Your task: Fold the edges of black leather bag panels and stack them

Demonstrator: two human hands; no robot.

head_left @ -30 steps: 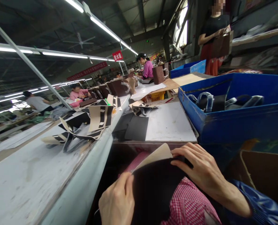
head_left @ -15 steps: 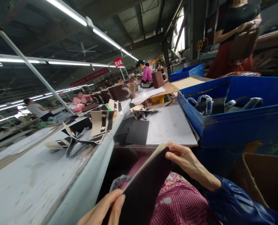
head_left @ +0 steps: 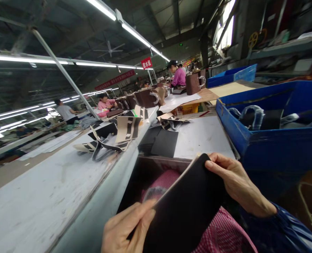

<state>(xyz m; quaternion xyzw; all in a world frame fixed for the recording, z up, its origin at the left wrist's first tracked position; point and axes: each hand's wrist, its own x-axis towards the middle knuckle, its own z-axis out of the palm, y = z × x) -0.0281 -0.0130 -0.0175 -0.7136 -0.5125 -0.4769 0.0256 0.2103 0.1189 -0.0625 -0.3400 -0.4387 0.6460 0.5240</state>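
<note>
A black panel (head_left: 184, 207) with a pale inner layer along its upper edge is stretched between my hands above my lap. My left hand (head_left: 131, 225) pinches its near left corner, thumb on the black face. At the far upper corner, my right hand (head_left: 232, 175) grips it between thumb and fingers. A clear-wrapped loop (head_left: 154, 192) shows partly behind the panel; I cannot tell whether it is joined to it. Below lies the red checked apron (head_left: 226, 233). The panel's lower end runs out of view.
A pale worktable (head_left: 53, 186) runs along the left, bearing black-and-beige bag pieces (head_left: 128, 128). Ahead, black sheets (head_left: 165, 143) lie on a white board (head_left: 205, 133). A blue bin (head_left: 279, 144) with wrapped handles stands right. A person in pink (head_left: 179, 76) works farther off.
The view has swung left, so the surroundings sit farther right. The panel's black face is turned more toward me, both hands still holding it. The standing person at right is out of view.
</note>
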